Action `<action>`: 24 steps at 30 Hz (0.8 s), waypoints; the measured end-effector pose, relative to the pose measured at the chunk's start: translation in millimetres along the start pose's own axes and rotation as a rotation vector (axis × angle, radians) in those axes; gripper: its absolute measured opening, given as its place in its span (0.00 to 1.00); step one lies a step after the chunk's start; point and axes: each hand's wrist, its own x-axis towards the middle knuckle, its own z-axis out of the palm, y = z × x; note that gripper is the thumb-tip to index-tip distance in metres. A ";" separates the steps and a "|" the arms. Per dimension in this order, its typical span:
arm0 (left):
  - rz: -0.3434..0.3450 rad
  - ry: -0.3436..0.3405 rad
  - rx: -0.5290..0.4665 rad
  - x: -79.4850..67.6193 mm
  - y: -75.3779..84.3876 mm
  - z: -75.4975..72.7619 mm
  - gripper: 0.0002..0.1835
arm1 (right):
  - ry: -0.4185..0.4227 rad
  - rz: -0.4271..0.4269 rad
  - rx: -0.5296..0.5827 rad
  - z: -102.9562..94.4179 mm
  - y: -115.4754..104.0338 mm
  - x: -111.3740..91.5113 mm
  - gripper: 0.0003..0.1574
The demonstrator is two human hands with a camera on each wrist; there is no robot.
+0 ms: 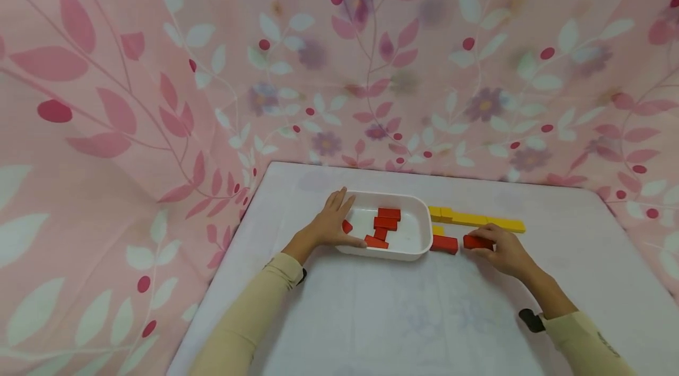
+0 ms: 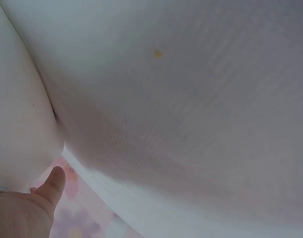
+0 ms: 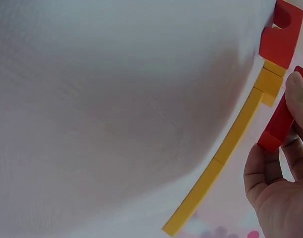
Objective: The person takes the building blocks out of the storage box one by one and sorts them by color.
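Floral backdrop (image 1: 440, 69), probably cloth, behind table (image 1: 392, 323)

The right hand (image 1: 503, 251) grips a red rectangular block (image 1: 477, 243), positioned just beside a second red block (image 1: 444, 244) and near a row of yellow blocks (image 1: 467, 218). The left hand (image 1: 330, 224) spreads across one end of a white rectangular tray (image 1: 384, 253). Loose red blocks (image 1: 386, 223) lie inside.

head: high, forward-down, wide | wrists: close | head + right wrist share: held red block (image 3: 279, 125)
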 end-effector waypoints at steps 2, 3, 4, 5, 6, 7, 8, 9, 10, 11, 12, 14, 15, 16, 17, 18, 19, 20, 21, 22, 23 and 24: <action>-0.001 0.000 0.001 0.7 -0.2 0.3 0.70 | -0.015 0.005 -0.008 0.0 1.0 1.5 0.20; -0.002 -0.002 0.001 1.0 -0.3 0.6 0.70 | -0.024 0.007 -0.012 0.1 1.6 2.2 0.20; -0.002 -0.004 -0.003 1.2 -0.5 1.0 0.70 | -0.033 0.009 -0.018 0.4 2.0 3.0 0.20; -0.003 -0.006 -0.002 1.3 -0.7 1.4 0.70 | -0.042 0.011 -0.019 0.8 2.3 3.7 0.20; -0.003 -0.006 0.000 1.5 -1.0 1.9 0.70 | -0.051 0.016 -0.018 1.1 2.6 4.3 0.20; -0.002 -0.006 0.002 1.7 -1.3 2.3 0.70 | -0.060 0.021 -0.017 1.7 3.0 4.9 0.20; 0.000 -0.005 0.004 1.8 -1.6 2.5 0.70 | -0.068 0.025 -0.014 2.6 3.5 5.3 0.20; 0.005 -0.003 0.005 1.8 -1.7 2.7 0.70 | -0.075 0.030 -0.016 3.6 4.2 5.8 0.21; 0.007 0.002 0.004 1.8 -1.8 2.6 0.70 | -0.079 0.033 -0.014 4.8 4.6 6.2 0.21; 0.007 0.006 0.007 1.7 -1.8 2.3 0.70 | -0.084 0.034 -0.013 6.1 5.1 6.8 0.21; 0.007 0.009 0.008 1.7 -1.8 2.1 0.70 | -0.093 0.037 -0.013 7.7 5.6 7.4 0.21; 0.004 0.010 0.010 1.4 -1.5 1.3 0.70 | -0.114 0.031 -0.009 10.6 6.4 8.7 0.22; 0.004 0.011 0.011 1.3 -1.3 0.9 0.70 | -0.125 0.030 -0.009 12.0 6.7 9.4 0.22; 0.005 0.012 0.009 1.2 -0.9 0.4 0.70 | -0.134 0.033 -0.011 13.1 6.9 9.9 0.21; 0.006 0.012 0.009 1.3 -0.7 0.0 0.69 | -0.139 0.038 -0.014 14.0 7.1 10.6 0.21; 0.009 0.013 0.004 1.5 -0.3 -0.3 0.69 | -0.143 0.039 -0.016 14.6 7.4 11.1 0.21; 0.012 0.012 0.002 1.5 0.0 -0.6 0.69 | -0.145 0.038 -0.018 15.0 7.6 11.7 0.21; 0.015 0.012 -0.002 1.6 0.1 -0.6 0.69 | -0.146 0.041 -0.020 15.2 7.6 12.4 0.21; 0.016 0.011 -0.003 1.6 0.1 -0.5 0.69 | -0.145 0.041 -0.026 15.8 8.1 13.1 0.21; 0.016 0.010 -0.003 1.5 0.0 -0.3 0.69 | -0.145 0.040 -0.029 16.1 8.4 13.8 0.21; 0.014 0.009 -0.001 1.3 -0.4 0.2 0.69 | -0.146 0.037 -0.030 16.6 8.7 14.5 0.21; 0.013 0.009 0.001 1.1 -0.8 0.7 0.69 | -0.148 0.032 -0.034 16.9 9.1 14.9 0.21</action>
